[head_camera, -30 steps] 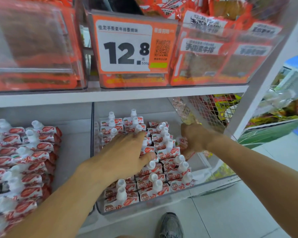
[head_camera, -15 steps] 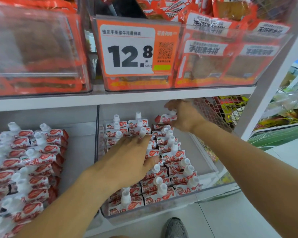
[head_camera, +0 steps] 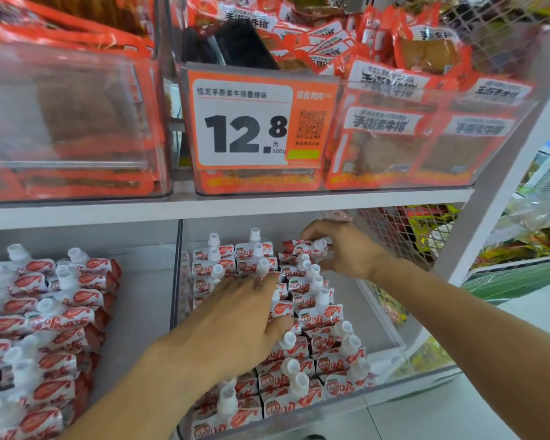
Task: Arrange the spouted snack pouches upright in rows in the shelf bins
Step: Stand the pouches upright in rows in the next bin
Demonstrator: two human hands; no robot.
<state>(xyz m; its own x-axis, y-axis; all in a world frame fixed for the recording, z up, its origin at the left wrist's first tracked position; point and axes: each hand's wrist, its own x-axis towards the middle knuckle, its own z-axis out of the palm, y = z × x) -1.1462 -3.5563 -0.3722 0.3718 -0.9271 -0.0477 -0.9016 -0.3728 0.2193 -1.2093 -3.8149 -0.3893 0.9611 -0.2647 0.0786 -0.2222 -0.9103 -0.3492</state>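
The left hand [head_camera: 242,315] lies flat and wide on the pouches [head_camera: 302,347] standing in rows in the clear bin [head_camera: 391,331]. The right hand [head_camera: 346,249] is at the bin's back edge, fingers pinched on one pouch [head_camera: 305,247] lying on its side atop the back row. More pouches fill the left bin [head_camera: 140,300]. A price tag [head_camera: 251,125] hangs above.
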